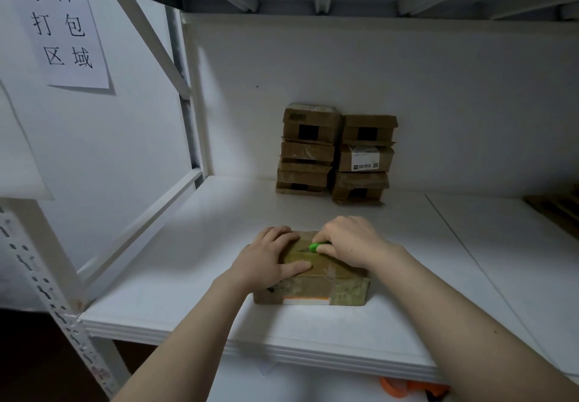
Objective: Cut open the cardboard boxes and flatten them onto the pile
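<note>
White shelf (pixel 156 276), lower centre: taped box (pixel 332 289). Left grip (pixel 269 260), fingers flat, presses its top; right grip (pixel 347 242) clamped on green knife (pixel 315 247), blade at seam. First cut likely starting; stacked boxes (pixel 308 151) behind await.

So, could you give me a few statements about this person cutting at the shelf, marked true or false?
1. The right hand grips a green-handled knife over the taped brown cardboard box. True.
2. The left hand is lifted clear of that box. False: it presses flat on its top.
3. Two stacks of brown cardboard boxes stand against the back wall. True.
4. The white paper sign hangs on the right. False: it hangs on the left.
</note>
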